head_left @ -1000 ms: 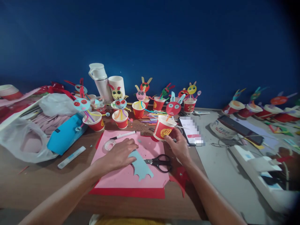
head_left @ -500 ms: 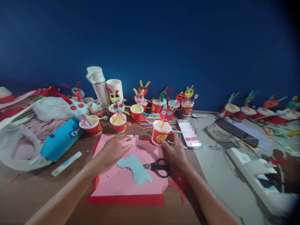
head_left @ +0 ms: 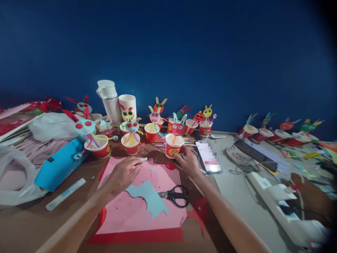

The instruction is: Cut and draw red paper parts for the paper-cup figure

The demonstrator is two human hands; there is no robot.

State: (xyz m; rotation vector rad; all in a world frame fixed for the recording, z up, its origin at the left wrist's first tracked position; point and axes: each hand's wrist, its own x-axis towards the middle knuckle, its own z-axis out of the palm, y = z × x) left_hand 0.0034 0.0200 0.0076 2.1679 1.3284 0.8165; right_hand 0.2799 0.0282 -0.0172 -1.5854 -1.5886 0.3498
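My right hand (head_left: 188, 163) grips the side of a red paper cup (head_left: 173, 151), thumb near its base. A red paper face (head_left: 177, 129) with light blue ears rises from this cup on an orange stem. My left hand (head_left: 123, 175) hovers low over a pink sheet (head_left: 116, 214), fingers closed on a small white stick (head_left: 143, 159). Below the hands, a cut light blue paper piece (head_left: 150, 196) lies on the sheet. Beside it are black-handled scissors (head_left: 177, 196), their blades partly under the blue paper.
Several decorated paper cups (head_left: 131, 144) stand behind the sheet. A white thermos (head_left: 109, 100) and stacked cups (head_left: 127, 105) are farther back. At left lie a blue pouch (head_left: 61, 163) and glue tube (head_left: 65, 194); at right, a phone (head_left: 206, 154), power strip (head_left: 271, 207) and another person's hand (head_left: 313, 196).
The view has shifted slightly. My right hand has moved the red cup away from me, closer to the other cups. My left hand stays nearly in place over the sheet.
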